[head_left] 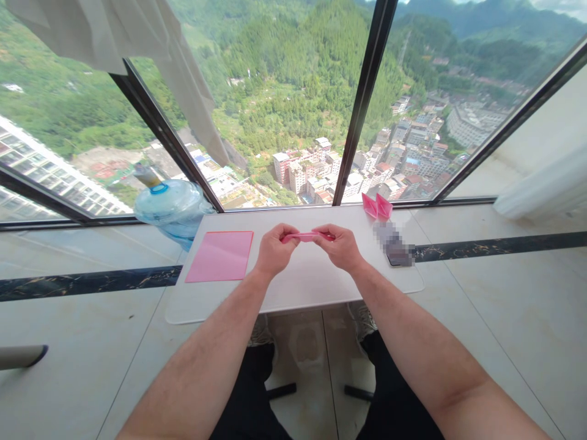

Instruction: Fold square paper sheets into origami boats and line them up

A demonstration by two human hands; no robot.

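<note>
My left hand point(276, 249) and my right hand point(340, 245) pinch the two ends of a folded piece of pink paper point(306, 236). They hold it level, just above the white table. Thumbs and fingers cover both ends, so only the narrow middle shows clearly. To the left of my left hand lies a stack of square pink paper sheets point(220, 256), flat on the tabletop. Beyond my right hand, at the back edge, stands a folded pink paper shape point(376, 206) with pointed peaks.
The low white table point(293, 287) stands against tall windows. A blue water jug point(174, 208) is by its back left corner. A blurred-out dark object point(398, 250) lies at the table's right side. My feet and legs are under and before the front edge.
</note>
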